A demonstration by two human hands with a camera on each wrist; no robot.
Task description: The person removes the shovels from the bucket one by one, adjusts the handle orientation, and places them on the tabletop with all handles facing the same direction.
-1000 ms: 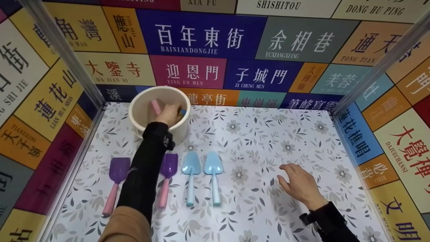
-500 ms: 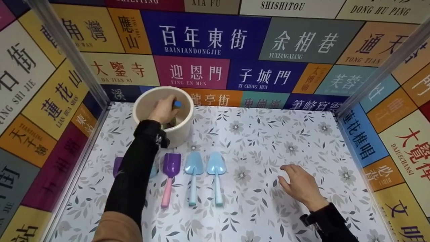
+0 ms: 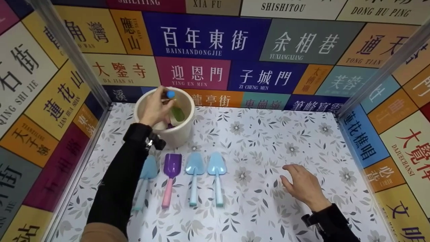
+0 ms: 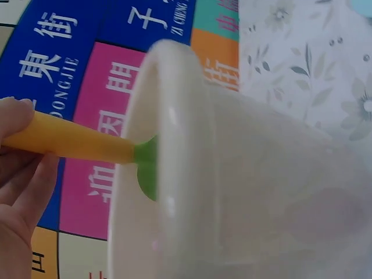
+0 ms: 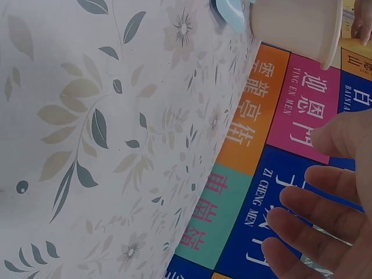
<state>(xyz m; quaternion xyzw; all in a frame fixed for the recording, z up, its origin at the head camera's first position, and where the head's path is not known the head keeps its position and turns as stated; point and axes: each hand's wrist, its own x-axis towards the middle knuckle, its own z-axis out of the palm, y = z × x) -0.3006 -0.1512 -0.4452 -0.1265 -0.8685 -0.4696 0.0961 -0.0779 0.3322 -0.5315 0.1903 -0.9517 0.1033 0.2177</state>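
Observation:
My left hand (image 3: pixel 156 107) grips the yellow handle of a toy shovel (image 4: pixel 87 139) over the cream bucket (image 3: pixel 181 132). The handle ends in a blue tip, and its green blade points down inside the rim. Something pink and purple shows deeper in the bucket, mostly hidden by my hand. On the table lie a purple shovel (image 3: pixel 173 166) with a pink handle and two light blue shovels (image 3: pixel 195 164) side by side. Another light blue shovel (image 3: pixel 150 168) is partly covered by my left arm. My right hand (image 3: pixel 304 186) hovers at the right, fingers relaxed, holding nothing.
The bucket stands at the back left, close to the back wall (image 3: pixel 208 37). Walls printed with signs enclose the flower-patterned table (image 3: pixel 258 144) at the back and both sides. Metal posts (image 3: pixel 72 53) mark the corners.
My left hand has risen from inside the bucket, drawing up the shovel with the yellow handle. The arm swung left, uncovering a light blue shovel and hiding the leftmost purple one. My right hand barely moved.

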